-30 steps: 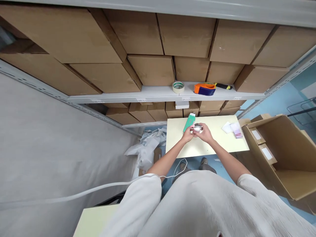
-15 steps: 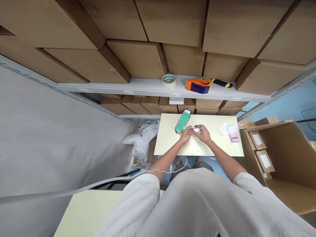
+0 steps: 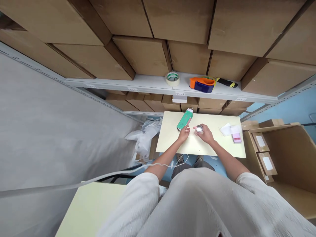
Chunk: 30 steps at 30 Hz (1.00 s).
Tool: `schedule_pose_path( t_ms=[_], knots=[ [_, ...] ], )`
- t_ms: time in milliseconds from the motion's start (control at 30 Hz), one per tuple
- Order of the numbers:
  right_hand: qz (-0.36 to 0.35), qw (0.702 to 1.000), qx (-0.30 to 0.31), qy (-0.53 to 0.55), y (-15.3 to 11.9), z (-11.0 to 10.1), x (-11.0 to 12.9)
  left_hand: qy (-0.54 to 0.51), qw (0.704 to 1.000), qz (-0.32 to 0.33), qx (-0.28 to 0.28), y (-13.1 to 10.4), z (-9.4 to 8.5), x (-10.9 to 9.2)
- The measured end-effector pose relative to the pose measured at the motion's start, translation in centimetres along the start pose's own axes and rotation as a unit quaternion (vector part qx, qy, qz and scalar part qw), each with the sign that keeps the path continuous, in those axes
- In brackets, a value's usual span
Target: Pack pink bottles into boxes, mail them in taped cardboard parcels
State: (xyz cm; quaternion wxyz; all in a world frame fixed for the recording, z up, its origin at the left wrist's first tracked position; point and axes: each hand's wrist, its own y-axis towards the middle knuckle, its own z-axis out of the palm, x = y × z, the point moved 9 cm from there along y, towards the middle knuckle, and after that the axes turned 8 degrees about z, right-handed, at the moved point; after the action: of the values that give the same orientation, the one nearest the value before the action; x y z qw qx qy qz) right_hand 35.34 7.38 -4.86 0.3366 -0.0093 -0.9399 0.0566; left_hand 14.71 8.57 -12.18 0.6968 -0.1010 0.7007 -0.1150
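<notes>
My right hand [image 3: 206, 134] is closed around a small round item with a shiny silver top [image 3: 199, 128]. A small pink piece sticks out from the item's left side; I cannot make out its exact kind. My left hand [image 3: 184, 134] is apart from it, a little to the left, with its fingers partly spread and nothing visible in them. Just beyond that hand a green box [image 3: 185, 119] lies tilted on the pale yellow table [image 3: 169, 141]. White paper [image 3: 225, 129] and a pink-printed piece [image 3: 236, 135] lie to the right.
Above the table's far edge runs a shelf [image 3: 153, 86] with a tape roll [image 3: 172, 79], an orange-and-blue tape dispenser [image 3: 202, 84], a black-and-yellow cutter [image 3: 226, 82] and cardboard boxes. A large open carton [image 3: 286, 144] stands at right. A white cable [image 3: 111, 173] crosses over my left forearm.
My left hand has come off the silver-topped item and moved slightly left. The right hand still holds it. The whole view has shifted a little.
</notes>
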Motion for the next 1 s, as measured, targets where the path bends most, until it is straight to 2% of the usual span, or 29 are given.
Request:
schedule_pose_path(
  t_ms=[133, 233, 333, 400, 467, 567, 733, 867, 1000],
  knots=[
    [-0.004, 0.995, -0.075, -0.07, -1.5, -1.6, 2.3, 0.028, 0.999, 0.022, -0.011, 0.8, -2.7, -1.3],
    [-0.059, 0.991, -0.101, -0.07, -2.9, -1.8, 6.6, 0.052, 0.997, 0.045, -0.031, 1.9, -5.5, -2.6],
    [-0.13, 0.99, -0.047, -0.011, -3.2, 0.9, 11.3, 0.072, 0.994, 0.062, -0.06, 3.4, -8.6, -3.8],
    [-0.133, 0.99, -0.004, 0.05, -2.4, 3.7, 13.2, 0.091, 0.991, 0.068, -0.074, 4.5, -10.3, -4.4],
    [-0.081, 0.99, 0.014, 0.11, -0.9, 6.7, 13.2, 0.106, 0.99, 0.06, -0.071, 5.4, -11.2, -4.3],
    [0.048, 0.981, 0.001, 0.188, 1.4, 10.4, 10.7, 0.099, 0.994, 0.03, -0.035, 6.2, -11.4, -2.9],
    [0.175, 0.96, 0.014, 0.218, 2.7, 14.0, 7.0, 0.05, 0.998, -0.011, 0.043, 6.1, -10.3, 0.6],
    [0.191, 0.955, 0.052, 0.22, 2.1, 15.4, 6.7, 0.019, 0.996, -0.01, 0.086, 5.4, -9.8, 2.2],
    [0.169, 0.961, 0.029, 0.216, 1.8, 15.0, 8.1, 0.012, 0.995, 0.048, 0.092, 4.7, -11.2, 1.2]
  ],
)
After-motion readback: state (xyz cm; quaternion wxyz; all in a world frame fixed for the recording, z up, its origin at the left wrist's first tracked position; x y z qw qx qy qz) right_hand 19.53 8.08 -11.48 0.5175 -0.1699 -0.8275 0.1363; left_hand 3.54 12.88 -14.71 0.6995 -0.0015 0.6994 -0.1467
